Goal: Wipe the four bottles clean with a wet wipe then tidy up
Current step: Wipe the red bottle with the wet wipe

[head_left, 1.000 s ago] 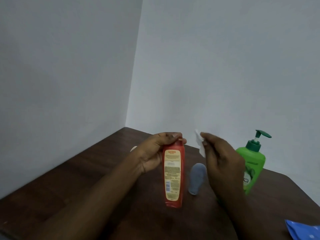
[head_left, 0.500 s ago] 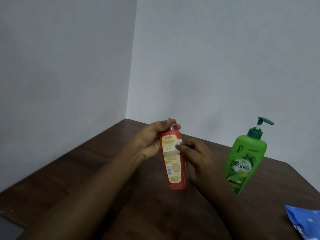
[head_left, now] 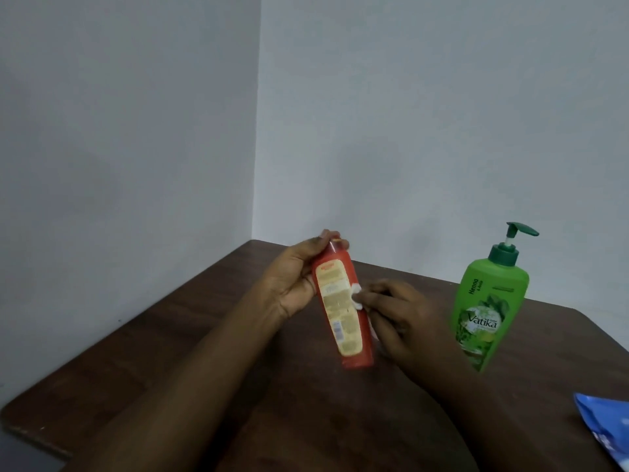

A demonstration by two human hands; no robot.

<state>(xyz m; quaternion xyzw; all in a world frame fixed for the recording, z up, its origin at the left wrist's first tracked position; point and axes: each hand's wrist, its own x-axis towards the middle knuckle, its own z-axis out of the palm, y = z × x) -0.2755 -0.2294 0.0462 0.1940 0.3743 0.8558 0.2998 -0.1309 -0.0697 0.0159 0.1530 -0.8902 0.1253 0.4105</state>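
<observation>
The red bottle (head_left: 342, 308) is held tilted above the dark wooden table (head_left: 190, 335), its cream back label facing the camera. The left hand (head_left: 296, 277) grips it round the upper end, fingers curled over the top. The right hand (head_left: 398, 318) presses a white wet wipe (head_left: 357, 298) against the bottle's right edge, fingers pinched on it. Well to the right, a green pump bottle (head_left: 486, 301) stands on the table, and a blue packet (head_left: 606, 427) lies at the near right corner.
</observation>
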